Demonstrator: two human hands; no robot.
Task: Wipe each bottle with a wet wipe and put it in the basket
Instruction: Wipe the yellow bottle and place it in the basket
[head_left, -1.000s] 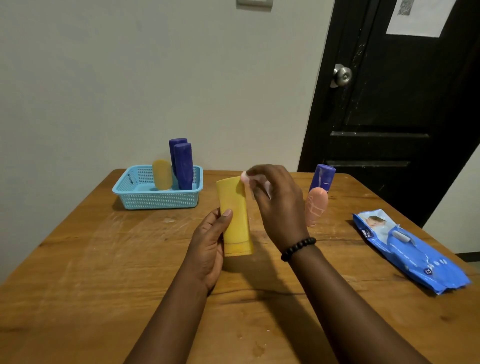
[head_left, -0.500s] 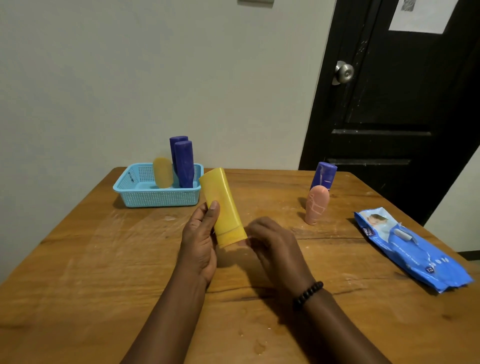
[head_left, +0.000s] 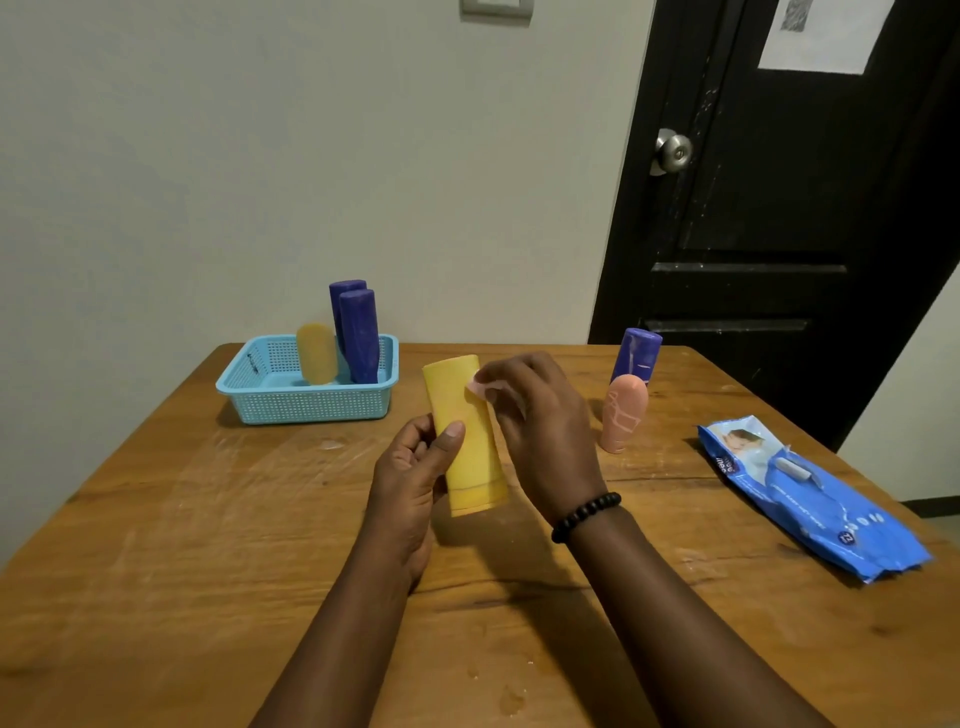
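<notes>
Gripping the yellow bottle (head_left: 464, 439) in your left hand (head_left: 410, 483), thumb across its front, you hold it above the table's (head_left: 156, 545) middle; your right hand (head_left: 540, 431) pinches a wet wipe (head_left: 480, 387) against its upper side. The basket (head_left: 311, 402) sits at ten o'clock.

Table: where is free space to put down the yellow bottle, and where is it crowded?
Bare wood lies in front of the blue basket toward the table near-left edge, and between the right hand and the wipes pack. Crowded: the basket, with three bottles, and around the pink bottle and purple bottle.
</notes>
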